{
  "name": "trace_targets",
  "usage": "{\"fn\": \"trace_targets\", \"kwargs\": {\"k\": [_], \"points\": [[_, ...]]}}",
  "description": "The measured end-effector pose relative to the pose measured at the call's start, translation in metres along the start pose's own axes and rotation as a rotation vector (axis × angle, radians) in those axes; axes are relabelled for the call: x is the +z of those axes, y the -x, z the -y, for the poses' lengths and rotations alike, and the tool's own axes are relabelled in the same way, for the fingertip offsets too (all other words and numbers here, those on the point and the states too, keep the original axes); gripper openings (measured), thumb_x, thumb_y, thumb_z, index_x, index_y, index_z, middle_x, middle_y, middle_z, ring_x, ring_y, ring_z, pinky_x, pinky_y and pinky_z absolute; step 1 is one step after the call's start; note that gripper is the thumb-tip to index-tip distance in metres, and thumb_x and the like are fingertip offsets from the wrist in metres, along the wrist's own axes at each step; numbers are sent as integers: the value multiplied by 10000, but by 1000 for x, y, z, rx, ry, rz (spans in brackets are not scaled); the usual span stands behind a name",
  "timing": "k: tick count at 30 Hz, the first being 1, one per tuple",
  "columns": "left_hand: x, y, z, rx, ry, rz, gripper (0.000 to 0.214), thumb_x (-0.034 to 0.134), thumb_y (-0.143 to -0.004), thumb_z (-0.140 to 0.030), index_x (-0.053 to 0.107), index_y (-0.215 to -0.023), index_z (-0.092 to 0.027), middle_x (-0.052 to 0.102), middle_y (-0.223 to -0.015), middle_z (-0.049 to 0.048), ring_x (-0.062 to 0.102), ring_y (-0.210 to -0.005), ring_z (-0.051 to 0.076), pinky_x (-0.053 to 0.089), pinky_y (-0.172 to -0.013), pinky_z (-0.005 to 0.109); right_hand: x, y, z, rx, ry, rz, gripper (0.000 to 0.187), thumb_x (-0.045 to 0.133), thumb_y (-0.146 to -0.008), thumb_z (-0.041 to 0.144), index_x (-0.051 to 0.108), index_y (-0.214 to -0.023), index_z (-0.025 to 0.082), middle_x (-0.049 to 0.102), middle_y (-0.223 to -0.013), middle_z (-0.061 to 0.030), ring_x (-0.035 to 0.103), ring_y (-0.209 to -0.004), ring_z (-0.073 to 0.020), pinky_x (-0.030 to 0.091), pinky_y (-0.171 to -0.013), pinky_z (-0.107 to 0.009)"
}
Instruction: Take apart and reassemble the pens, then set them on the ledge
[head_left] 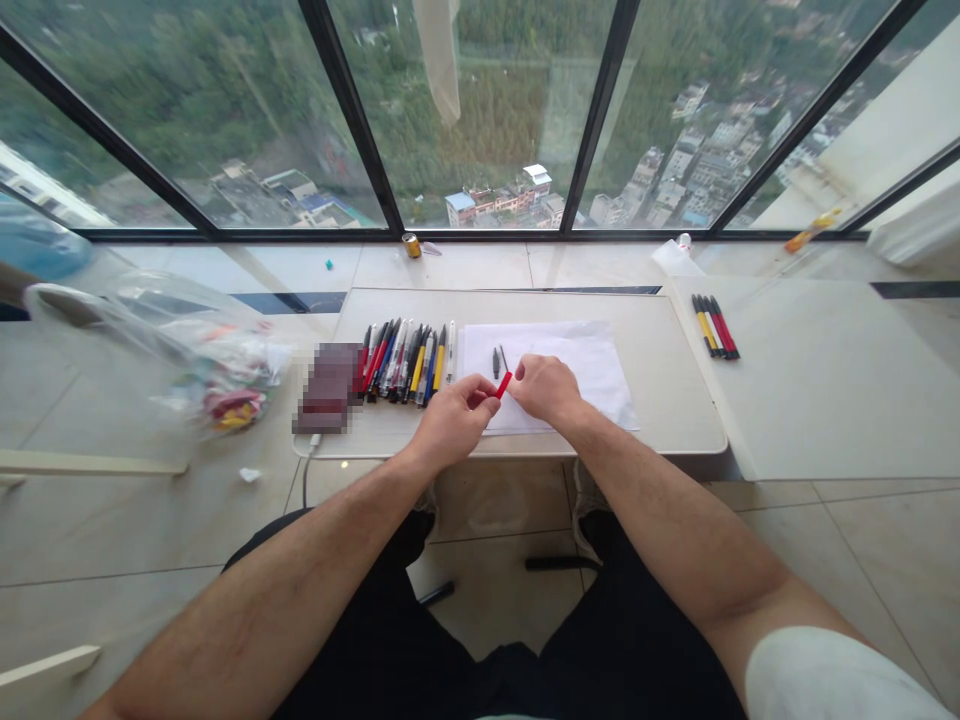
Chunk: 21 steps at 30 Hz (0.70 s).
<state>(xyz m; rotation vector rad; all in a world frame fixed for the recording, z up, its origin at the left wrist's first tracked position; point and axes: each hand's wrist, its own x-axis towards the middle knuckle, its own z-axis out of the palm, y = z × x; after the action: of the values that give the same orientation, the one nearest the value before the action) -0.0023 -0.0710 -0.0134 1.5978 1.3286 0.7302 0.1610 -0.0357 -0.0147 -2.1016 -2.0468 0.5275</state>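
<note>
Left hand (463,412) pinches a red tube (504,384)
Right hand (549,386) curls beside it, grip unclear; dark pen part (496,363) lies at eleven o'clock, pen row (405,362) at nine.

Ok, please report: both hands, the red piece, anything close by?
Left hand holding red piece, slanted over white paper. Right hand beside it, grip unclear. Dark pen parts just beyond.

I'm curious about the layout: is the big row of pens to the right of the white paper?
No, the row of pens lies to the left of the white paper.
</note>
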Motion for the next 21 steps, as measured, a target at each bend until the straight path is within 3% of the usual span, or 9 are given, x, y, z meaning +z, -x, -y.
{"fn": "trace_targets", "kwargs": {"k": [5,13,18,21], "points": [[-3,0,-1,-48,-117,2,148,598,-788,-342,655,-795,-206,649,-667,-8,567,-635,146,412,-627,259,-2,-6,7,43,60,69,330,571,-801,391,722,-966,148,720,-923,-182,684,-909,-308,493,-743,-354],[-3,-4,-1,-89,-113,11,135,590,-766,-323,661,-773,-208,649,-649,-4,550,-596,143,397,-581,252,-1,-10,15,123,70,128,320,631,-771,293,712,-1024,114,711,-978,-220,683,-974,-296,498,-812,-326],[-3,-5,2,-104,-85,14,136,593,-764,-327,652,-781,-205,648,-649,-5,554,-590,138,404,-580,251,0,-12,4,99,-11,62,255,592,-767,309,718,-890,125,721,-915,-184,682,-918,-276,494,-770,-318],[-3,-6,6,-103,-63,21,142,598,-769,-340,637,-790,-205,663,-670,0,566,-594,137,405,-577,251,-4,-13,-11,85,-215,-46,172,575,-732,290,677,-728,151,707,-780,-105,663,-809,-226,484,-711,-295]]}}
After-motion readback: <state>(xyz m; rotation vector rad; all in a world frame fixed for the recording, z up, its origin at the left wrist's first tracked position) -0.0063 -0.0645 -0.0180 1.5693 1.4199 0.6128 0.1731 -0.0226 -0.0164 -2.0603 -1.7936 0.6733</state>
